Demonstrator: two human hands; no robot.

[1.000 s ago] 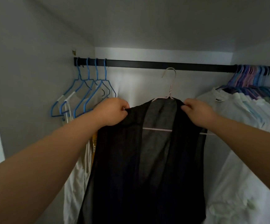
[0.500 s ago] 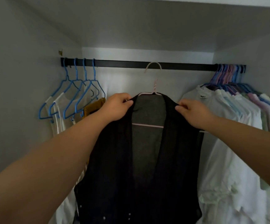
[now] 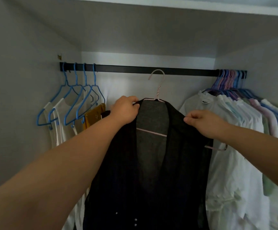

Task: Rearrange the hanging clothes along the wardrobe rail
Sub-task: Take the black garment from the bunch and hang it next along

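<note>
A sheer black garment (image 3: 151, 163) hangs on a thin pink hanger (image 3: 158, 92) in the middle of the wardrobe. My left hand (image 3: 125, 110) pinches its left shoulder near the collar. My right hand (image 3: 201, 123) grips the right shoulder, lower down, so the hanger tilts down to the right. The hanger's hook overlaps the black rail (image 3: 126, 70); I cannot tell whether it rests on the rail.
Several blue hangers (image 3: 78, 97) with white tops and a mustard garment (image 3: 94, 116) hang at the rail's left end. A tight bunch of white and pale shirts (image 3: 226, 123) on blue and pink hangers fills the right end. Bare rail lies between them.
The hanger has tilted, its right side dropping as my right hand slid down the shoulder. The garment sits slightly further right of the blue hangers, and the mustard garment has come into sight.
</note>
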